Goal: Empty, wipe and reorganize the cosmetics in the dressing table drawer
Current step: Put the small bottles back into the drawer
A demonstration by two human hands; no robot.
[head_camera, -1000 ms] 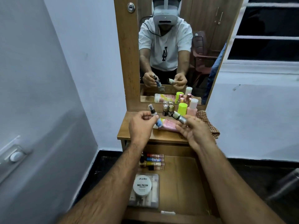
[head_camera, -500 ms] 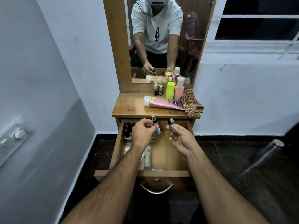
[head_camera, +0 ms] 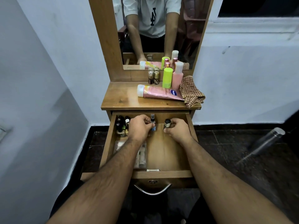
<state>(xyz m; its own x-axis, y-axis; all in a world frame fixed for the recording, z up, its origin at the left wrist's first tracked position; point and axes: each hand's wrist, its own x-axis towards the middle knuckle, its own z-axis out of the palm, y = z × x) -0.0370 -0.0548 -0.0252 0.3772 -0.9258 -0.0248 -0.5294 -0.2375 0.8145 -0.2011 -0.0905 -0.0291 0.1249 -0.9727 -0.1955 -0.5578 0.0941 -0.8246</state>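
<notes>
We have lowered both hands from tabletop into drawer [head_camera: 188,125]: left hand [head_camera: 140,126] pinching spray vial [head_camera: 152,122], right hand [head_camera: 177,129] clamped on small bottle [head_camera: 167,123]. Restocking underway.

In the open drawer [head_camera: 163,152], bare floor runs from centre toward 3 and 6 o'clock. Small bottles [head_camera: 121,125] crowd 10 o'clock, a clear box [head_camera: 142,156] fills 8 o'clock, and 2 hands block 12 o'clock.
</notes>
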